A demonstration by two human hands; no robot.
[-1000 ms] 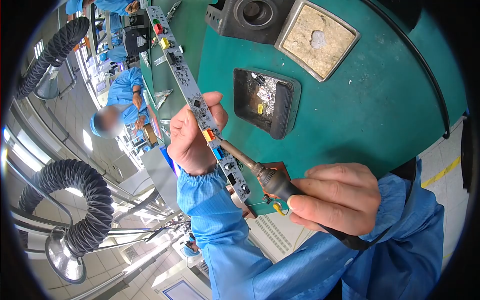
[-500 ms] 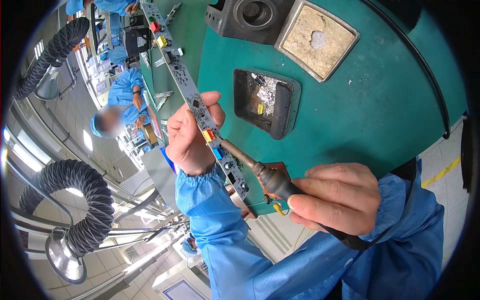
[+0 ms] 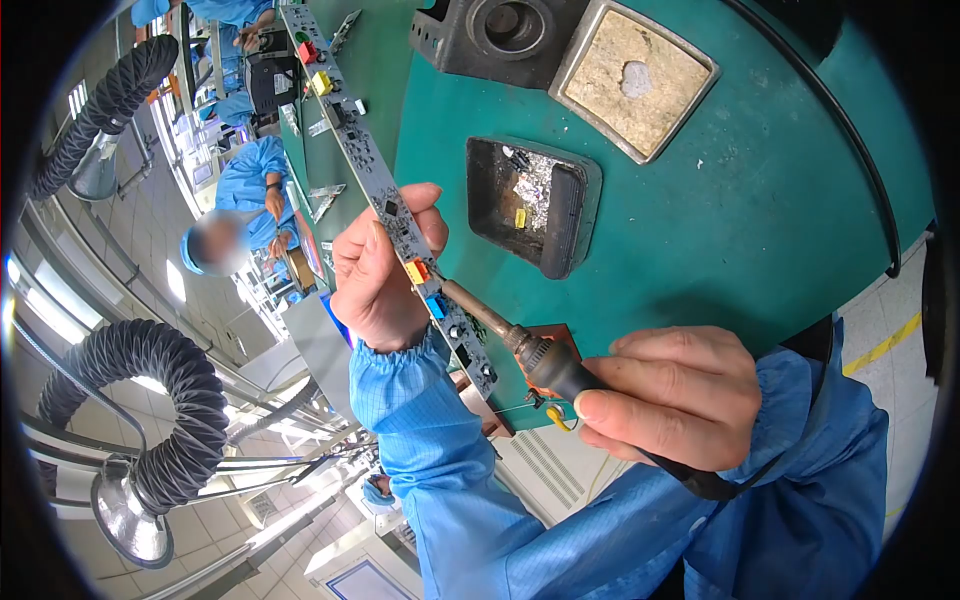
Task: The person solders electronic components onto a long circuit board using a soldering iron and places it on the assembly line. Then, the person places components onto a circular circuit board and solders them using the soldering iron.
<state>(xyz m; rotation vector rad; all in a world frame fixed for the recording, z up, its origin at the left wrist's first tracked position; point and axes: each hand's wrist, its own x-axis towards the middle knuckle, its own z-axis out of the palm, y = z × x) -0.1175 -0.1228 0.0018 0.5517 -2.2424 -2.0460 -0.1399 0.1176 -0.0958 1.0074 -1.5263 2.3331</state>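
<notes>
My left hand (image 3: 385,270) grips a long, narrow circuit board (image 3: 375,180) by its edges, thumb on one side and fingers on the other. The board slants through the middle of the view and carries red and yellow connectors at its far part. Closer to me sit an orange-yellow connector (image 3: 416,271) and a blue connector (image 3: 436,306). My right hand (image 3: 680,395) is closed around the dark handle of a soldering iron (image 3: 545,358). The iron's tip reaches the board's edge beside the orange-yellow connector; whether it touches is too small to tell.
A black tray (image 3: 490,200) with solder scraps and a yellow piece lies on the green table (image 3: 680,240). Behind it are a metal-framed sponge tray (image 3: 610,90) and a dark iron stand (image 3: 480,50). Ribbed extraction hoses (image 3: 150,380) hang left. A co-worker (image 3: 245,205) sits beyond.
Almost nothing differs. The far end of the board and my left hand have shifted very slightly left; the soldering iron stays at the same place.
</notes>
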